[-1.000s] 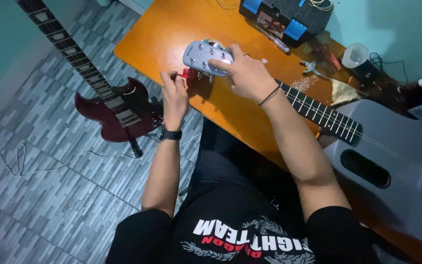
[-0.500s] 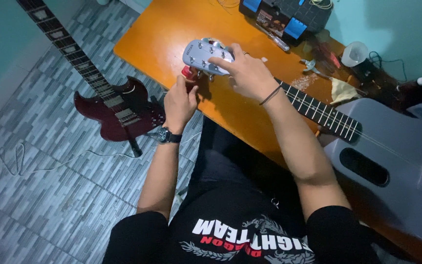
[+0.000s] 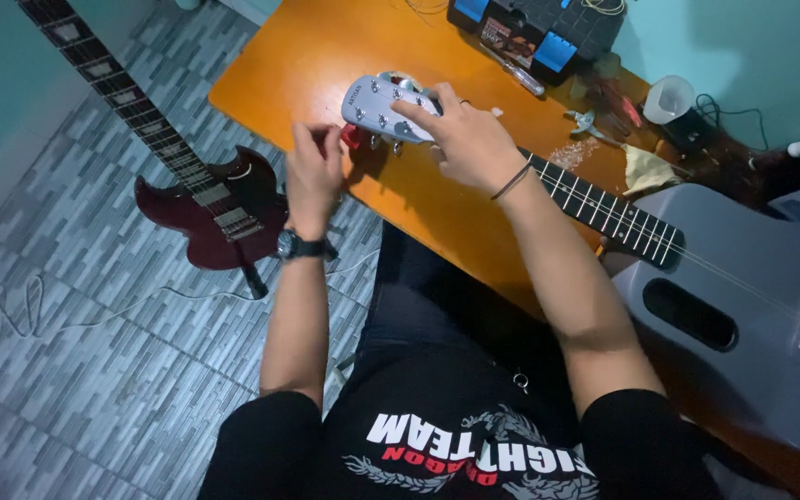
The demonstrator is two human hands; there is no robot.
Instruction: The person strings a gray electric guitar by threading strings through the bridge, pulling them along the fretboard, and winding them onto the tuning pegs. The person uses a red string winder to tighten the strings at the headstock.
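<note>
A grey acoustic guitar (image 3: 743,306) lies across the orange table (image 3: 307,65), its neck (image 3: 604,215) running left to a grey headstock (image 3: 372,104) with several tuning pegs. My right hand (image 3: 460,139) grips the headstock where it meets the neck. My left hand (image 3: 315,176), a dark watch on its wrist, sits just left of the headstock with its fingers pinched on a small red tool (image 3: 352,137) at the lower pegs.
A dark red electric guitar (image 3: 201,199) lies on the tiled floor at left, with a thin cable (image 3: 20,315) beside it. At the table's far side stand a black and blue box (image 3: 539,32), a white cup (image 3: 668,97), a cloth (image 3: 645,168) and small tools.
My left hand has shifted slightly at the red tool by the pegs. My right hand has stayed on the headstock.
</note>
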